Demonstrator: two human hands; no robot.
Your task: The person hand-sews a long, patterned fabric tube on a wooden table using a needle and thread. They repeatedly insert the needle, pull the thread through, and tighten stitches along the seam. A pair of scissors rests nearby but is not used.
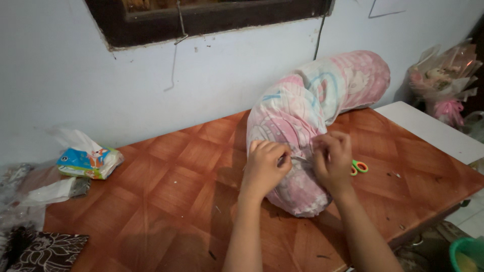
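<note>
A long pink and white patterned bolster pillow lies across the reddish wooden table, its near end facing me. My left hand pinches the fabric at that near end, fingers closed on a fold. My right hand grips the cloth right beside it, the two hands almost touching. Whether a needle or thread sits between the fingers cannot be told. Small scissors with green and orange handles lie on the table just right of my right hand.
A soft tissue pack and crumpled plastic lie at the table's left. A dark floral cloth hangs at the near left corner. A white surface, a wrapped bouquet and a green basin are on the right.
</note>
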